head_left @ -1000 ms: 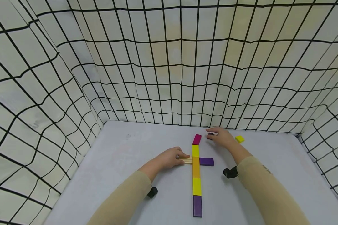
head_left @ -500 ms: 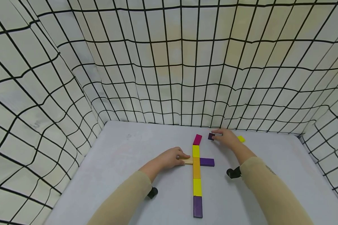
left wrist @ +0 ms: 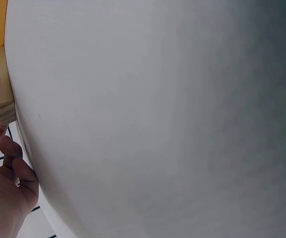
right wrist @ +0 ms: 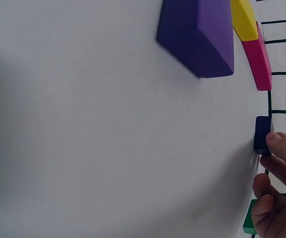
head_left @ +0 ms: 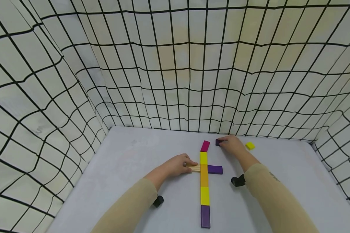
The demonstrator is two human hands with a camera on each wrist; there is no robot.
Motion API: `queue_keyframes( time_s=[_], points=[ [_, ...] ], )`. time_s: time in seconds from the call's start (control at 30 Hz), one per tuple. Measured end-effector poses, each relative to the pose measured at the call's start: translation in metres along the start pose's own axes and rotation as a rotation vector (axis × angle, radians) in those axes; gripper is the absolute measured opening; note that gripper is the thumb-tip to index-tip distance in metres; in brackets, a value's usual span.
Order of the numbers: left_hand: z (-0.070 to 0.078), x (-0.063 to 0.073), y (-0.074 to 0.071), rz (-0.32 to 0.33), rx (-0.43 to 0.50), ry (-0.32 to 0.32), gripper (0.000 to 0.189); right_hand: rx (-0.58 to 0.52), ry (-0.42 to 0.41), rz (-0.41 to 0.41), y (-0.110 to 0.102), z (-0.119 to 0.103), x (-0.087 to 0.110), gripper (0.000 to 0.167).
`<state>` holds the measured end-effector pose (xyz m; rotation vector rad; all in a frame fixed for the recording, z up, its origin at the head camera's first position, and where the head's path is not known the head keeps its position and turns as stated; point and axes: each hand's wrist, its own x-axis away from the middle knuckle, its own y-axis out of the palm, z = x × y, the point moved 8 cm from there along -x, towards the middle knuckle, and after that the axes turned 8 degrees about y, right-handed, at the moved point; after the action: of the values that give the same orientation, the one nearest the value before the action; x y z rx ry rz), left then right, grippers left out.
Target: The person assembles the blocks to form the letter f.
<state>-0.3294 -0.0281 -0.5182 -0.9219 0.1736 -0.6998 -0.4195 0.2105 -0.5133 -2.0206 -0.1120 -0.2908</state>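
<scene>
In the head view, my left hand (head_left: 178,164) pinches a plain wooden block (head_left: 195,168) between thumb and fingers, its far end against the orange block (head_left: 204,175). The left wrist view shows the thumb along one side of that wooden block (left wrist: 3,82). At the back of the table, my right hand (head_left: 232,145) holds a small dark purple block (head_left: 218,142) by its right end. Thumb and fingertip meet that dark block (right wrist: 262,134) in the right wrist view, the other fingers curling below. A tilted magenta block (head_left: 205,146) lies just left of it.
Yellow (head_left: 203,158) and purple (head_left: 205,216) blocks extend the orange block's column. Another purple block (head_left: 215,169) juts right. A loose yellow block (head_left: 250,146) lies right of my right hand. Black netting (head_left: 175,69) surrounds the white table (head_left: 128,187) behind and at the sides.
My right hand first drew back slightly to the right, uncovering the dark purple block, then came back left and closed its fingers on it. My left hand stays on the wooden block.
</scene>
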Motion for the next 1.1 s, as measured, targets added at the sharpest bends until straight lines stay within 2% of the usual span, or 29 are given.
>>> queue_keyframes(
  time_s=[0.33, 0.57, 0.83, 1.1],
  points=[
    [0.001, 0.000, -0.001, 0.005, -0.011, 0.001, 0.036, 0.002, -0.040, 0.024, 0.003, -0.010, -0.001, 0.036],
    [0.000, 0.001, -0.001, 0.006, -0.018, 0.006, 0.036, -0.088, 0.001, 0.021, 0.005, -0.007, -0.005, 0.040],
    [0.000, 0.001, -0.001, 0.006, -0.013, 0.011, 0.035, -0.139, 0.048, 0.027, 0.007, -0.007, -0.003, 0.041],
    [-0.001, 0.000, 0.000, 0.007, -0.002, 0.000, 0.035, -0.225, 0.049, 0.029, 0.011, -0.009, -0.005, 0.039]
  ],
)
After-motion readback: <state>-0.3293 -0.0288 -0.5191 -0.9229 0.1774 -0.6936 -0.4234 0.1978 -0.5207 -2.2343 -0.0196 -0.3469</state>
